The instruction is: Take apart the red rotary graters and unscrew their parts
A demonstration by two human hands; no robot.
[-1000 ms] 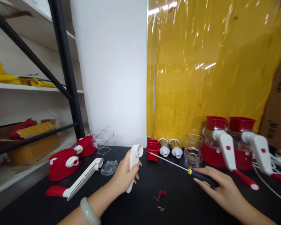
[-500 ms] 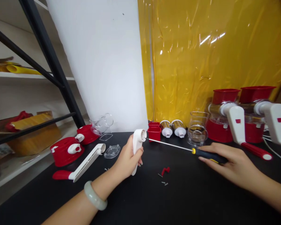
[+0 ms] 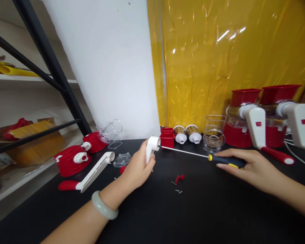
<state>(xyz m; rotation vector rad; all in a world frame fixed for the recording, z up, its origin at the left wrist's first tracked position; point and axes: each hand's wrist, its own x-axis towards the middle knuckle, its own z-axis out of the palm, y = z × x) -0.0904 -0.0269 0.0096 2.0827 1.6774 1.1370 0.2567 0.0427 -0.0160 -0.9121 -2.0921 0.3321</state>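
The white crank handle (image 3: 150,149) is clasped in the left hand (image 3: 137,169) at the middle of the frame, the grip clenched around its lower part. Its long axis is held nearly upright, leaning a little to the right, with the round hub end uppermost and the lower end hidden in the palm. The screwdriver (image 3: 185,152) is held by the right hand (image 3: 251,167) at the centre right; the grip is closed over its dark handle, the fingers laid along it. The screwdriver's long axis runs almost level across the frame, rising slightly towards the left, and its tip is pointed left and set at the hub end of the crank handle. Below the shaft, a small red part (image 3: 179,178) and loose screws (image 3: 178,191) are seen on the black counter (image 3: 205,210). A second crank handle (image 3: 91,174) is laid flat at the lower left.
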